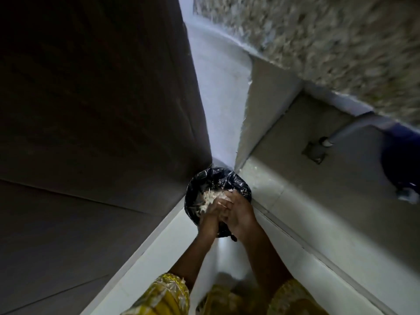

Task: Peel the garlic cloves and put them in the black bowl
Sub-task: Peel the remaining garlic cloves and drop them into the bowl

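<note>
Head view: a dark panel (91, 110) looms over the black-lined bin (195, 185); left hand (210, 220) and right hand (239, 214) press together above it (whether they clutch anything, I cannot tell), garlic skins (208, 197) below. Neither cloves nor black bowl show. Being light, skins could drift past its rim

Black bin liner (200, 183), pale whitish garlic skins (210, 198), yellow white-patterned sleeves (168, 294), speckled grey-beige countertop (341, 42).
</note>
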